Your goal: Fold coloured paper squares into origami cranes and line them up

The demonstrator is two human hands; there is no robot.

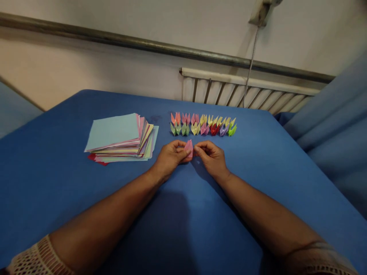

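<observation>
A small piece of folded pink paper (188,148), pointed at its top, is held over the table in front of the origami rows. My left hand (171,156) pinches it between thumb and fingers from the left. From the other side, the thumb and forefinger of my right hand (211,156) are closed at the paper's right edge; the exact contact is too small to see. Just beyond my hands stand two rows of folded paper origami pieces (195,128) in red, pink, yellow, green and purple. Left of my left hand lies a stack of coloured paper sheets (114,131), light blue on top.
A blue cloth covers the table (120,229). Behind the far edge are a white radiator (223,82) and a long metal pipe (143,44) along the wall. A blue curtain (335,122) hangs at the right, beside the table.
</observation>
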